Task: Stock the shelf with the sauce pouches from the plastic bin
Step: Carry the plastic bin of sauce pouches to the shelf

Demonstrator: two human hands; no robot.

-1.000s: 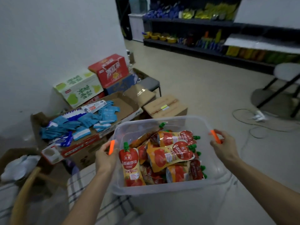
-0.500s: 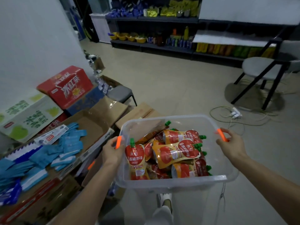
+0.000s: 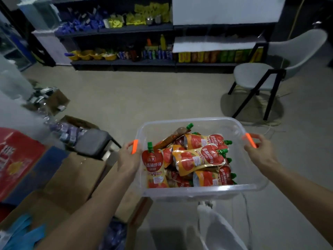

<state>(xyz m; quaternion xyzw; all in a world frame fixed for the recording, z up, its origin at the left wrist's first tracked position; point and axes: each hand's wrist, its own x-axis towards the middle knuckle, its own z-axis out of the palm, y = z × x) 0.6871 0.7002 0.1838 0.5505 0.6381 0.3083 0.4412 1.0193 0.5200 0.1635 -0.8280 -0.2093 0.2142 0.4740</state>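
I carry a clear plastic bin point(image 3: 198, 191) in front of me above the floor. Several red and yellow sauce pouches point(image 3: 197, 158) with green caps lie piled inside it. My left hand point(image 3: 128, 156) grips the bin's left orange handle. My right hand point(image 3: 261, 149) grips the orange handle on the right side. The dark shelf point(image 3: 124, 62) stands across the room, straight ahead, stocked with blue, yellow and other packs.
Cardboard boxes point(image 3: 72, 177), a red carton point(image 3: 16, 157) and a small grey stool point(image 3: 93, 141) crowd the floor at my left. A white chair point(image 3: 266, 73) with black legs stands at the right, with cables on the floor near it. Open floor lies between me and the shelf.
I have turned to the right with the bin, away from the boxes by the wall. The shelf now lies straight ahead and looks closer. Both hands kept their grip.
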